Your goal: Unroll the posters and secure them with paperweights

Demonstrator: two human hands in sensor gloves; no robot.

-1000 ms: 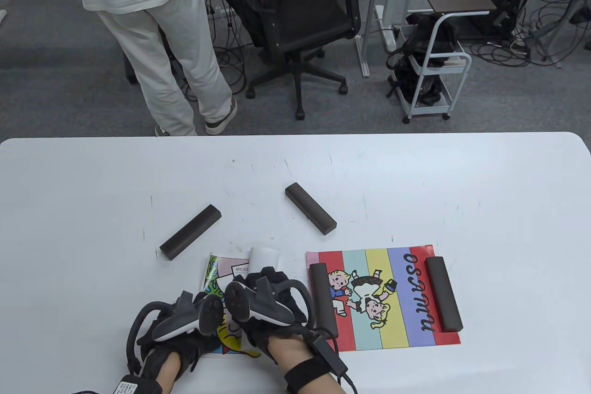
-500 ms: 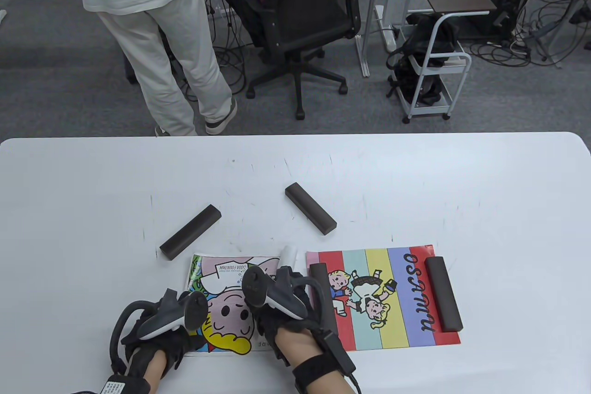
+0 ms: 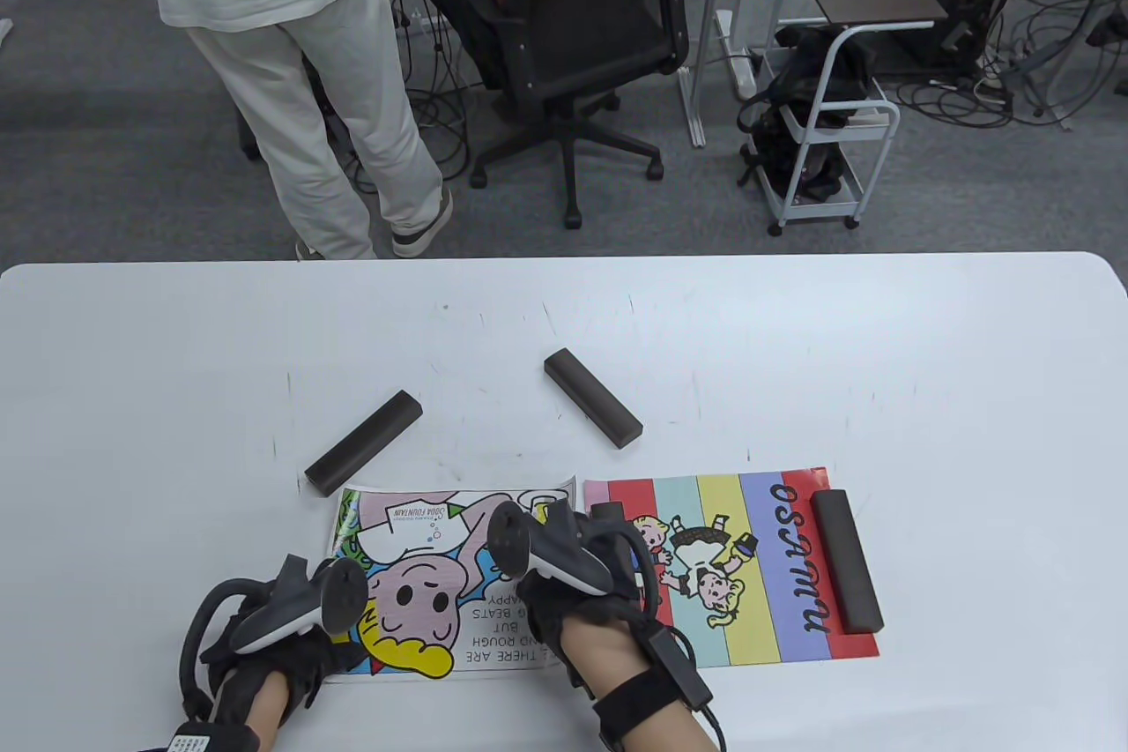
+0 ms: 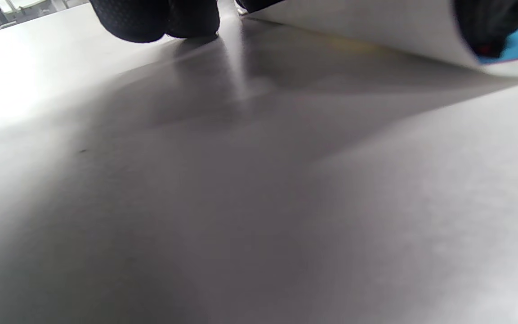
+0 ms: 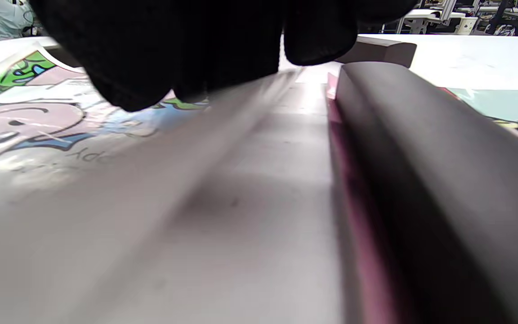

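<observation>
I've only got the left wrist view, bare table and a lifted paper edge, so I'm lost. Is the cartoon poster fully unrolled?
Observer: Yes; the table view shows the cartoon poster spread out, left hand on its left edge, right hand on its right.
Operator: Any paperweights on it?
Observer: None; the left spare paperweight and right spare paperweight lie on the table beyond it.
Operator: The other poster?
Observer: The striped poster carries a paperweight on its right end.

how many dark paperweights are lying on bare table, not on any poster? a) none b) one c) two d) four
c: two paperweights lie on the bare table beyond the posters; the other bars sit on the striped poster.
</observation>
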